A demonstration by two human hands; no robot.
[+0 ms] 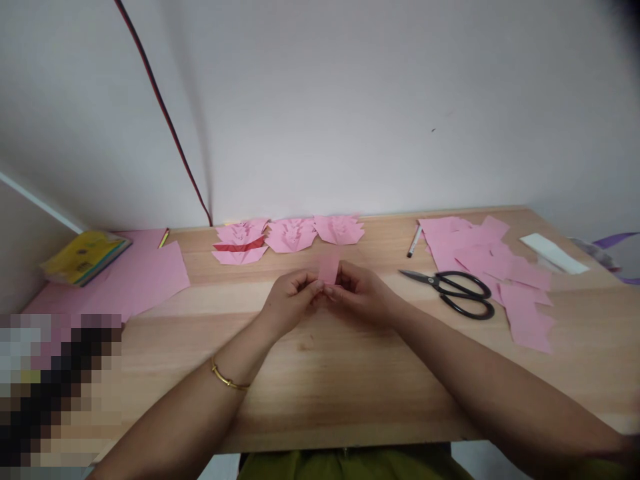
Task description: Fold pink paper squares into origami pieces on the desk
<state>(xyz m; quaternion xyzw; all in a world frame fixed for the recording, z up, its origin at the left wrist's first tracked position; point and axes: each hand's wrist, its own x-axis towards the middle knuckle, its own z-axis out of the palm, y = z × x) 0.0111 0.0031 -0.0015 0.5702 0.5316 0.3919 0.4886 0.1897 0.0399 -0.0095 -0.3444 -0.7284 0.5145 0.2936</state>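
Forearms angled inward over wooden table [350, 373], left hand [290, 300] and right hand [363, 293] fingers pinching pink paper strip [329, 268]

A home craft desk: wooden table [350, 373], scissors [457, 292], pink paper cutouts [293, 235].

plain white wall [350, 100], light wooden desk [340, 373], soft even light.

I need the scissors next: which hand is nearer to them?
Right. The right hand sits just left of the black scissors, pinching the small pink paper; the left hand is beyond it, farther away.
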